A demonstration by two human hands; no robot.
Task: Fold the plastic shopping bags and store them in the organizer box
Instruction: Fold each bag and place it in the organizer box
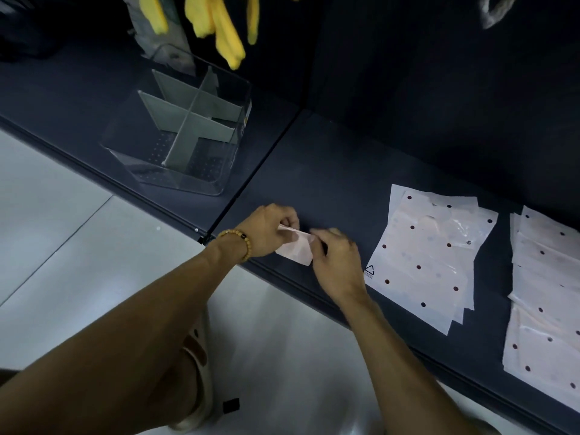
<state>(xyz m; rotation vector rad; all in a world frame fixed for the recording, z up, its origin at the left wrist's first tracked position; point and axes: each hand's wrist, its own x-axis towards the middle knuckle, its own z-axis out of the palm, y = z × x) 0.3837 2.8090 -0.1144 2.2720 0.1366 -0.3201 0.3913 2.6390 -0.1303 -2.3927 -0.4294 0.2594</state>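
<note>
Folded bag (296, 248) sits pinched between left hand (270, 229) and right hand (335, 262) at the shelf edge, likely to crease it small. Organizer box (175, 127) waits beyond the left hand; flat bags (430, 259) lie right of the right hand.

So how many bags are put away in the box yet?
None that I can see: the clear plastic organizer box with grey dividers looks empty. In hand, the left hand and right hand pinch one small folded pale pink bag. Left to do: two piles of flat pink dotted bags, one nearer and one at the right edge.
</note>
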